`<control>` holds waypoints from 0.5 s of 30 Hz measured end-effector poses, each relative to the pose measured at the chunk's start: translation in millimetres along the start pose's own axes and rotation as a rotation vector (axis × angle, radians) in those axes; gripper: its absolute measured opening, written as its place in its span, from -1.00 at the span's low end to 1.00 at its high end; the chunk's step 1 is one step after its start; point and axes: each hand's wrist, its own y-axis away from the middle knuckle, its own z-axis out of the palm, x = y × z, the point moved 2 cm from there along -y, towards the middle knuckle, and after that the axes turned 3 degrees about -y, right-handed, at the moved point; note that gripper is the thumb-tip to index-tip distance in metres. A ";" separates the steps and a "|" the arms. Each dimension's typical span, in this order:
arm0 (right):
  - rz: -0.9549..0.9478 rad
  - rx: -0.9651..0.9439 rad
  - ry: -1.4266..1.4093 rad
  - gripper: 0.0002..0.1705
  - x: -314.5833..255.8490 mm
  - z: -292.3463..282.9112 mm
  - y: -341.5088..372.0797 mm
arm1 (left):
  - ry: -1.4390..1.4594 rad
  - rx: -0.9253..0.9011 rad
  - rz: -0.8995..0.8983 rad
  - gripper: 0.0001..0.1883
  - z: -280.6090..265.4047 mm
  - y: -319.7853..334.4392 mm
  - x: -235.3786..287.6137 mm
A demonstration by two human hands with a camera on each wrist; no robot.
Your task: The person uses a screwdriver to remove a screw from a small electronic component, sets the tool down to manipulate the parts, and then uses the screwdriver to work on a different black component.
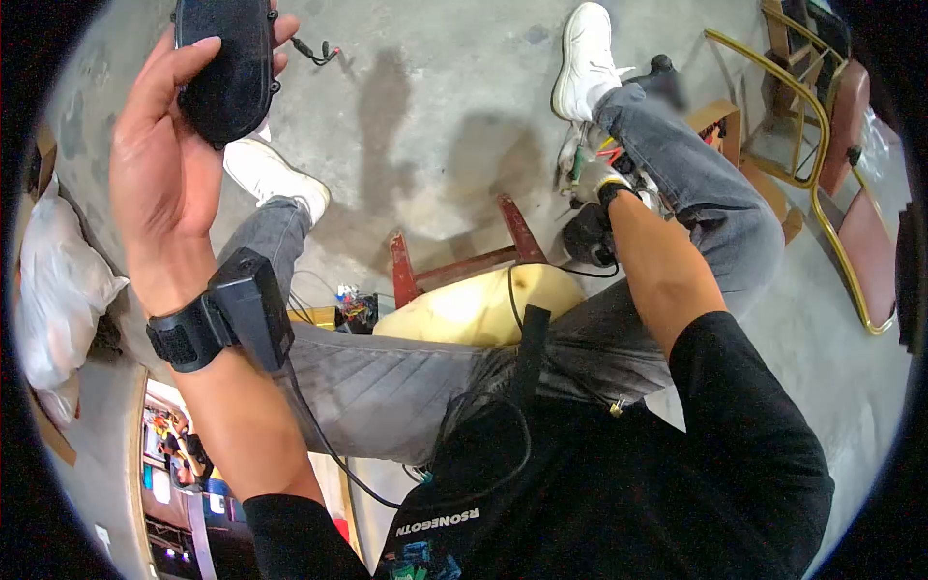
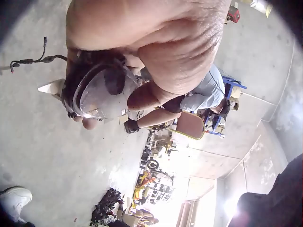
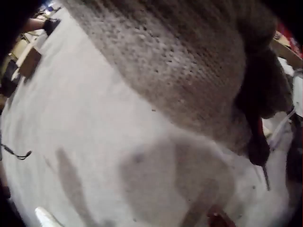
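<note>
My bare left hand [image 1: 169, 184] holds up a flat, rounded black housing [image 1: 227, 72] at the upper left. The thumb lies across its face and the fingertips wrap the far edge. In the left wrist view the housing [image 2: 106, 92] has a glossy curved face, and a short cable with connectors [image 2: 33, 60] hangs off it. My right hand [image 1: 597, 179] wears a knitted glove, beside my lower leg and low over a cluster of tools. In the right wrist view the glove [image 3: 189, 71] grips a screwdriver [image 3: 258, 144] with a red and black handle and thin metal shaft.
Between my legs is a red-legged stool with a pale yellow seat [image 1: 483, 304]. A cardboard box [image 1: 715, 121] and a gold-framed chair [image 1: 822, 126] stand at the right. White plastic bags [image 1: 63, 290] lie at the left. A cable [image 1: 329, 445] runs from my left wrist camera across my lap.
</note>
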 end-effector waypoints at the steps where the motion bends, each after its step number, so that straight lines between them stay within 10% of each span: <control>1: -0.006 -0.015 -0.004 -0.55 -4.1 -1.6 8.2 | -0.014 0.007 -0.011 -0.44 4.1 0.7 -1.0; 4: 0.304 0.045 -0.517 -0.47 -11.4 -67.0 56.5 | -0.055 0.004 -0.020 -0.42 10.6 0.0 -2.3; 7: 0.179 0.239 -0.452 -0.44 30.9 47.8 -56.0 | -0.091 -0.010 -0.016 -0.41 14.8 0.1 -2.9; 15: 0.175 0.100 -0.450 -0.64 -33.9 -70.8 39.9 | -0.107 0.010 -0.046 -0.40 11.2 0.3 -9.5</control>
